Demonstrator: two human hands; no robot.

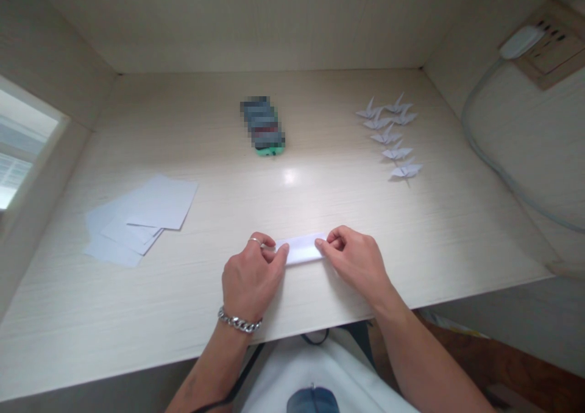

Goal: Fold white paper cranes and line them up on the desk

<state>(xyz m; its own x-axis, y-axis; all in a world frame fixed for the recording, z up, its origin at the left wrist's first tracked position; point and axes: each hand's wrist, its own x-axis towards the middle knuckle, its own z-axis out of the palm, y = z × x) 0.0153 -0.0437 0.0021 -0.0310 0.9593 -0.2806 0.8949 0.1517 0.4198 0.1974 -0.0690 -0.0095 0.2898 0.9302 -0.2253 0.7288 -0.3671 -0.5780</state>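
Note:
A white folded sheet of paper (302, 249), now a narrow strip, lies across the desk near its front edge. My left hand (256, 273), with a ring and a chain bracelet, pinches the strip's left end between thumb and fingers. At the right end, my right hand (354, 256) grips the paper the same way, thumb on top. The fingertips under the strip are partly hidden.
Several loose white paper sheets (159, 203) overlap at the left. Several folded paper cranes (406, 170) stand at the back right. A phone (270, 151) with a blurred screen lies at the back middle. A charger cable (498, 172) runs along the right wall from a socket (560, 53).

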